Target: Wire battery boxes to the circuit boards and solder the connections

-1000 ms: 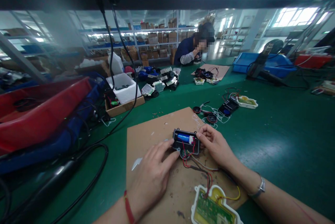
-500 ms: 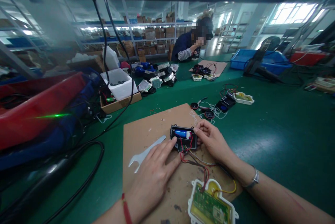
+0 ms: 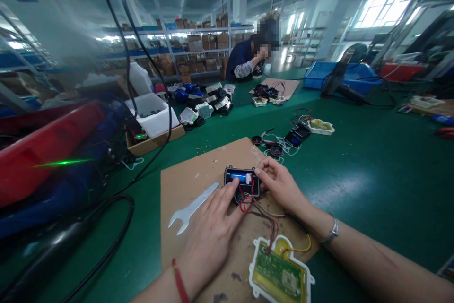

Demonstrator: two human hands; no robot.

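A black plastic case [image 3: 231,191] lies open on the cardboard sheet, with a blue cylindrical battery [image 3: 238,178] and red wires inside. My right hand [image 3: 278,182] pinches the case's right edge between thumb and fingers. My left hand [image 3: 216,225] lies stretched out at the case's lower left; its index fingertip touches the battery and its thumb reaches the wires. Several wires run from the case down to a white-framed green circuit board [image 3: 280,272] under yellowish coating. Left of the case lies a flat metal open-end wrench [image 3: 193,207], just beyond my left fingers.
The cardboard sheet [image 3: 184,175] rests on a green table [image 3: 369,161]. Speakers with wires [image 3: 275,150] lie behind it. To the left stand a white foam box [image 3: 156,116], a red bin [image 3: 53,147] and black cables. Across the table sits a person [image 3: 241,59] near a blue bin [image 3: 342,76].
My left index finger has moved up onto the battery, and the thumb has shifted right over the wires. My right hand keeps its hold on the case. The whole view has shifted slightly.
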